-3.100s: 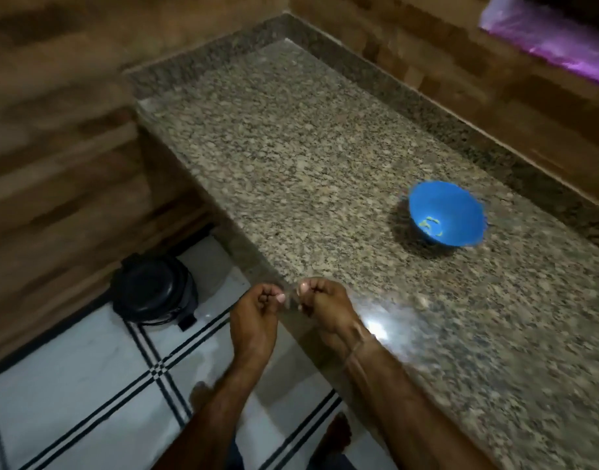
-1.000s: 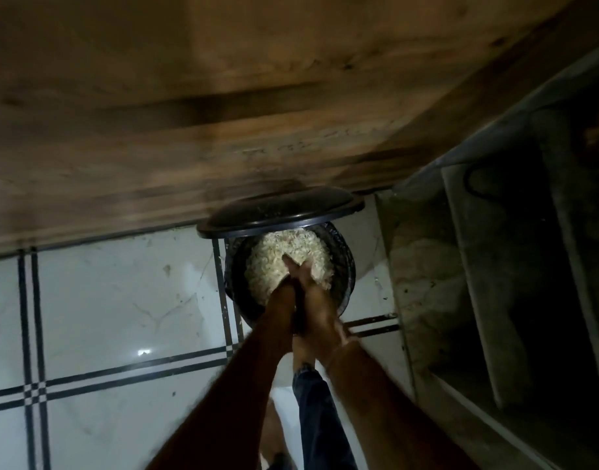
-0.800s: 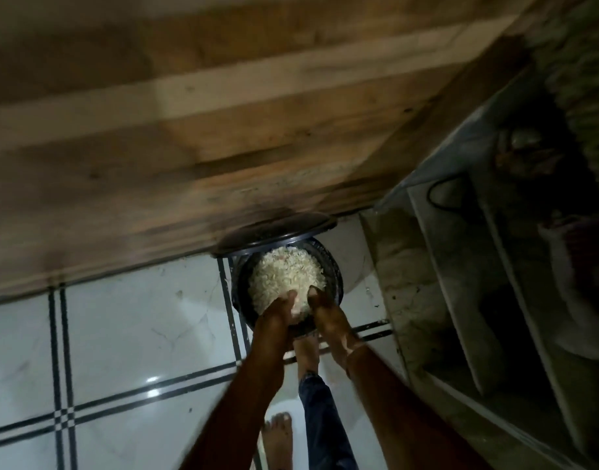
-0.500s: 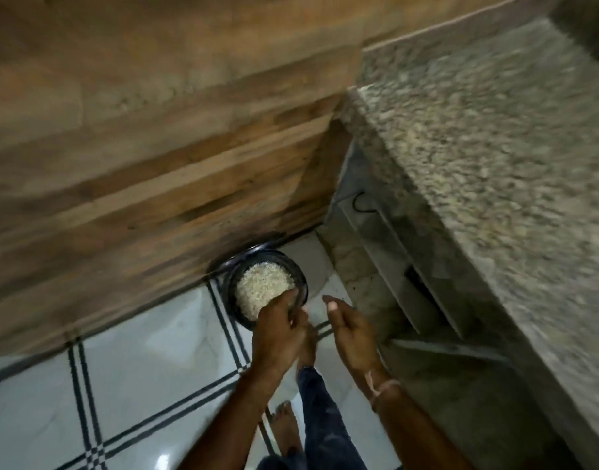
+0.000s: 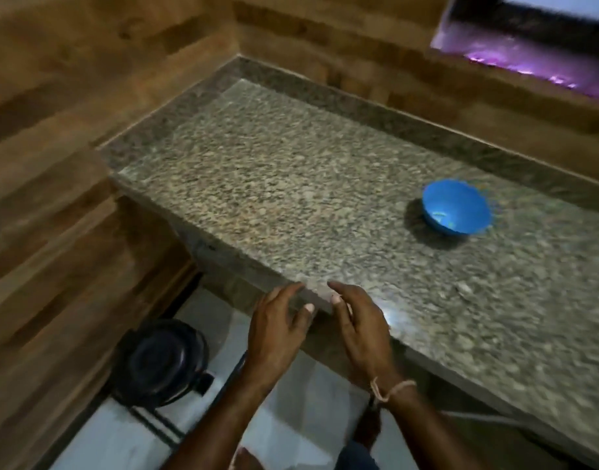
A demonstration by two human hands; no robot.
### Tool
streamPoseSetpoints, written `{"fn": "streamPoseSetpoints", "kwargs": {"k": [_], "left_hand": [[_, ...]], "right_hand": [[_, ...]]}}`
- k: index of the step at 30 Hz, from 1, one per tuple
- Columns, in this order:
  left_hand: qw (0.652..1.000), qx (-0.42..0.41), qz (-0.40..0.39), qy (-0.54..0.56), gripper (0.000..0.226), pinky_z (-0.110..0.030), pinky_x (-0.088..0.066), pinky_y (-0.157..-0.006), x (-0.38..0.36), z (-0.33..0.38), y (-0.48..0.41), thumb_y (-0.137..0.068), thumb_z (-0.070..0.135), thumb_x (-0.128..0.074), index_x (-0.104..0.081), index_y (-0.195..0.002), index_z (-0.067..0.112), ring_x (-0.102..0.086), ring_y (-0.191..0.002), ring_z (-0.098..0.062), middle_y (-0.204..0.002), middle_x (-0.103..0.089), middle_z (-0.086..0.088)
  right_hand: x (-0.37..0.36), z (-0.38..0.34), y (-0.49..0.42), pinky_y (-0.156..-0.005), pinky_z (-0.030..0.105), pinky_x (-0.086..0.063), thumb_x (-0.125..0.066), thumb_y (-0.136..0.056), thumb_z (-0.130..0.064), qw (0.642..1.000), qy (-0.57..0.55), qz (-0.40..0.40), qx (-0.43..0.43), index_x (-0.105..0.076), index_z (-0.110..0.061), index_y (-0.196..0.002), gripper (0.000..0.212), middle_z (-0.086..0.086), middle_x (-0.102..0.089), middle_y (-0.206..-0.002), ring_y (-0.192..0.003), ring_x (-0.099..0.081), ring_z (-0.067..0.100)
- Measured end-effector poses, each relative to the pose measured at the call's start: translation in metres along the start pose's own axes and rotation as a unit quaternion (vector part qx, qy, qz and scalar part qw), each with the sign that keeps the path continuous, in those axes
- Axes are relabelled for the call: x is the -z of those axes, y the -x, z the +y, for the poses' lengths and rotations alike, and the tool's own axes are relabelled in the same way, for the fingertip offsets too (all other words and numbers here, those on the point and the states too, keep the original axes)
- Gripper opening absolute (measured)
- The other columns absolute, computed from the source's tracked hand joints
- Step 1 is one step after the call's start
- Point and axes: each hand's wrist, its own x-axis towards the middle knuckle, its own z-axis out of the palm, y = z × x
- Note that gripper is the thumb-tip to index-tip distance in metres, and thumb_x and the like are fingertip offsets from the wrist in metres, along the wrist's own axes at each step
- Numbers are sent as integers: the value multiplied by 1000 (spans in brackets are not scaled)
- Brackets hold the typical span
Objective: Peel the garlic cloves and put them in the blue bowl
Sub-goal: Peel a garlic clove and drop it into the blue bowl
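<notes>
My left forearm (image 5: 223, 412) and right forearm (image 5: 427, 432) bare. Pale knotted thread (image 5: 391, 390) round right wrist. Dark blue trouser leg (image 5: 355, 457), near edge.

- Location is reading as a home kitchen.
- A speckled granite desk (image 5: 291, 184) is running into a corner of wood-look walls (image 5: 53, 164).
- A blue bowl (image 5: 461, 198) is sitting on it.
- A black lidded container (image 5: 159, 361) is standing on the white tiled floor (image 5: 301, 395) below.

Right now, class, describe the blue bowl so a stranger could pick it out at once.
Start at the speckled granite counter running along the wood-panelled wall. Towards its right, nearer the back edge, stands the blue bowl: small, round, bright blue against grey stone.
</notes>
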Motion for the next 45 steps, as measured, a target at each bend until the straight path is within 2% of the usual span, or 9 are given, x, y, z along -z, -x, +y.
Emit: {"fn": "streamPoseSetpoints", "kwargs": {"k": [5,12,14,18,22,28,35,41,45], "left_hand": [[998,-30,-53,3,36,-29,-45,-106,-89,64,-15,-98,22,-67,-63,-133,29,-54,-127,-12,-137,-60,8],[993,-41,-107,-33,37,-4,-42,-81,-196,120,-49,-92,16,-71,-68,-128,23,-58,-103,-3,-125,-65,6],[987,-67,-132,-61,37,-12,-48,-84,-219,124,-62,-89,13,-74,-69,-125,21,-63,-101,-8,-119,-67,3],[972,-118,-166,-116,31,-33,-51,-85,-251,124,-80,-87,15,-75,-70,-117,21,-60,-105,-19,-110,-64,1],[964,-153,-160,-149,9,-35,-48,-71,-263,122,-88,-92,16,-71,-69,-97,23,-55,-91,-16,-94,-59,5],[978,-129,-130,-96,14,-30,-43,-61,-258,134,-96,-98,23,-64,-59,-90,33,-54,-83,-8,-89,-56,14],[980,-177,-8,-89,5,-30,-34,-64,-252,206,-197,-94,25,-72,-67,-93,27,-58,-90,-13,-95,-63,12],[961,-188,-57,-197,25,-43,-51,-84,-262,208,-241,-92,13,-72,-71,-115,22,-60,-112,-29,-111,-69,-1],[960,-241,-16,-142,21,-39,-48,-73,-253,195,-198,-93,15,-70,-68,-112,20,-58,-102,-25,-106,-64,-1]], "right_hand": [[87,88,-1,-102,23,-48,-54,-109,-31,995,39,81,-32,-69,-26,-130,26,-13,-67,-129,-121,-60,4],[173,186,-8,-96,40,-57,-54,-104,-37,989,91,95,-63,-68,-24,-132,34,-4,-67,-131,-119,-65,18],[193,211,-15,-95,45,-57,-57,-101,-34,985,121,102,-68,-68,-21,-133,36,1,-67,-131,-119,-64,25],[222,236,-41,-92,37,-49,-71,-97,-20,964,221,80,-123,-64,-20,-137,41,7,-62,-135,-120,-56,34],[223,241,-60,-79,39,-48,-82,-77,-9,952,270,38,-138,-67,-22,-125,52,5,-61,-126,-110,-54,35],[218,235,-64,-77,35,-35,-84,-76,-10,943,280,69,-166,-66,-28,-116,47,-3,-57,-126,-113,-50,28],[208,229,-78,-78,35,-35,-88,-74,-15,933,289,99,-191,-60,-33,-118,55,-6,-52,-129,-113,-47,24],[204,228,-81,-85,35,-33,-82,-76,-2,940,248,131,-193,-66,-29,-125,59,-5,-55,-135,-120,-46,25],[202,240,-72,-90,36,-48,-68,-95,-11,963,138,172,-153,-70,-20,-128,34,2,-60,-132,-118,-53,25]]}}
